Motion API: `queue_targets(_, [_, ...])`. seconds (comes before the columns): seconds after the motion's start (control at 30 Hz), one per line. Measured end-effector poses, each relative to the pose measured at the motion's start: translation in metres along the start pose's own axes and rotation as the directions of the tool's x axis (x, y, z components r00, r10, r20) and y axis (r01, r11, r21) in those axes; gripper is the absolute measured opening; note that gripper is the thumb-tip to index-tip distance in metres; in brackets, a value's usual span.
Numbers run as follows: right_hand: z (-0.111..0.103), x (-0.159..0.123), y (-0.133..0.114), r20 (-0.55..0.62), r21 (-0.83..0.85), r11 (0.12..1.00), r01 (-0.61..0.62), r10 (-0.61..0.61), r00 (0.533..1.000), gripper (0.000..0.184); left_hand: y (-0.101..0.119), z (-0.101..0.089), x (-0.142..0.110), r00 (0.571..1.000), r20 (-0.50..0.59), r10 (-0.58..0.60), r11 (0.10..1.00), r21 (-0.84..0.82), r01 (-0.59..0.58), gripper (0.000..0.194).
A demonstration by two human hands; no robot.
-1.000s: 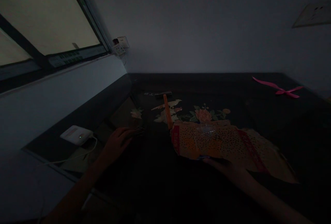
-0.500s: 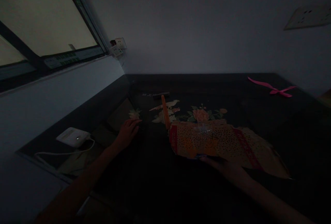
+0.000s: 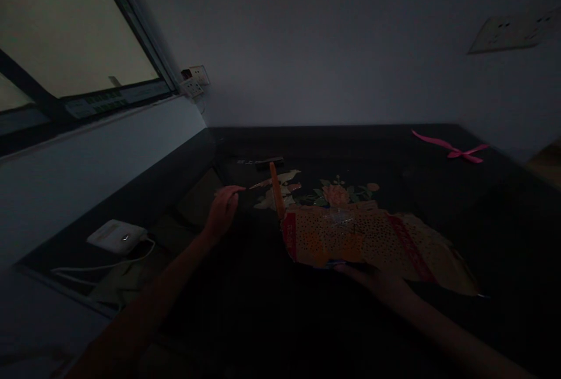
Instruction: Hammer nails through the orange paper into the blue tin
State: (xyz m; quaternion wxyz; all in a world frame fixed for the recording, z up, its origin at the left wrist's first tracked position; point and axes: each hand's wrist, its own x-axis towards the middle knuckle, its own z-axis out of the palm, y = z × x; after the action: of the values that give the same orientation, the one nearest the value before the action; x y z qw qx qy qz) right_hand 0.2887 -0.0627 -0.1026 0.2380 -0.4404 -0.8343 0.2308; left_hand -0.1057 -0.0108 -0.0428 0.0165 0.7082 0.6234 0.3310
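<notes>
A flat cardboard piece, speckled with dark dots and crossed by red bands, lies across the middle of the dark table. My right hand grips its near edge, thumb along the rim; most of its fingers are in shadow. Beside the thumb is a small bluish strip I cannot make out. From the cardboard's left end an orange stick points away from me. To the left of the stick, my left hand is raised with its fingers stretched toward the right, and I see nothing in it.
A white box-shaped device with a white cable sits at the table's left edge. Behind the stick is a small dark bar. A pink ribbon lies at the back right. Flower pictures decorate the tabletop.
My left hand has moved away from me and to the right, toward the orange stick. My right hand keeps its grip on the cardboard. The whole view has shifted slightly.
</notes>
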Motion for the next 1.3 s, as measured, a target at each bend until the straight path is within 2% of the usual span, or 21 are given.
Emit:
queue_targets(0.07, [-0.001, 0.003, -0.004, -0.017, -0.007, 1.000, -0.016, 0.016, 1.000, 0.021, 0.035, 0.000, 0.000, 0.992, -0.062, 0.107, 0.991, -0.073, -0.112, 0.037])
queue_targets(0.17, [-0.002, 0.007, -0.010, -0.034, -0.022, 0.999, -0.042, 0.041, 0.999, 0.019, 0.095, 0.001, 0.002, 0.951, -0.091, 0.296, 0.934, -0.182, -0.309, 0.026])
queue_targets(0.23, [-0.002, 0.009, -0.013, -0.039, -0.033, 0.998, -0.052, 0.051, 0.998, 0.019, 0.130, 0.004, 0.005, 0.906, 0.031, 0.422, 0.877, -0.265, -0.400, 0.022])
queue_targets(0.3, [-0.001, 0.010, -0.015, -0.045, -0.043, 0.998, -0.055, 0.053, 0.998, 0.019, 0.158, 0.010, 0.011, 0.839, 0.216, 0.499, 0.845, -0.335, -0.416, 0.024])
queue_targets(0.37, [0.000, 0.010, -0.016, -0.057, -0.052, 0.997, -0.054, 0.051, 0.997, 0.020, 0.178, 0.019, 0.016, 0.767, 0.355, 0.534, 0.831, -0.386, -0.400, 0.029])
queue_targets(0.43, [0.001, 0.010, -0.016, -0.069, -0.057, 0.997, -0.052, 0.048, 0.996, 0.023, 0.191, 0.027, 0.021, 0.715, 0.425, 0.555, 0.818, -0.433, -0.378, 0.030])
queue_targets(0.5, [0.001, 0.010, -0.015, -0.083, -0.063, 0.997, -0.052, 0.047, 0.995, 0.024, 0.201, 0.035, 0.024, 0.690, 0.442, 0.573, 0.801, -0.482, -0.356, 0.026])
queue_targets(0.6, [0.002, 0.009, -0.013, -0.095, -0.072, 0.996, -0.052, 0.045, 0.994, 0.022, 0.207, 0.043, 0.024, 0.691, 0.429, 0.581, 0.778, -0.542, -0.318, 0.016])
queue_targets(0.73, [0.005, 0.006, -0.009, -0.085, -0.081, 0.996, -0.041, 0.034, 0.996, 0.019, 0.208, 0.047, 0.021, 0.721, 0.413, 0.557, 0.773, -0.576, -0.267, 0.015])
queue_targets(0.83, [0.007, 0.003, -0.007, -0.071, -0.091, 0.995, -0.036, 0.029, 0.997, 0.018, 0.209, 0.043, 0.019, 0.754, 0.396, 0.524, 0.775, -0.588, -0.230, 0.017])
queue_targets(0.93, [0.009, 0.003, -0.005, -0.054, -0.108, 0.994, -0.033, 0.028, 0.998, 0.019, 0.207, 0.029, 0.018, 0.801, 0.295, 0.521, 0.740, -0.624, -0.251, 0.018])
queue_targets(1.03, [0.009, 0.003, -0.003, -0.032, -0.120, 0.993, -0.019, 0.015, 0.999, 0.022, 0.191, 0.006, 0.018, 0.859, 0.177, 0.481, 0.752, -0.586, -0.301, 0.019])
queue_targets(1.1, [0.008, 0.001, 0.000, -0.005, -0.119, 0.993, 0.009, -0.009, 1.000, 0.025, 0.166, -0.011, 0.018, 0.915, 0.128, 0.384, 0.833, -0.475, -0.283, 0.022])
queue_targets(1.2, [0.006, -0.003, 0.009, 0.058, -0.105, 0.992, 0.066, -0.060, 0.996, 0.025, 0.107, -0.031, 0.017, 0.980, 0.115, 0.159, 0.943, -0.311, -0.117, 0.026])
queue_targets(1.27, [0.005, -0.006, 0.015, 0.079, -0.098, 0.992, 0.083, -0.076, 0.994, 0.023, 0.061, -0.038, 0.015, 0.977, 0.212, 0.010, 0.983, -0.181, 0.029, 0.031])
queue_targets(1.3, [0.004, -0.008, 0.017, 0.080, -0.098, 0.992, 0.083, -0.076, 0.994, 0.022, 0.040, -0.041, 0.012, 0.955, 0.289, -0.073, 0.989, -0.106, 0.108, 0.032])
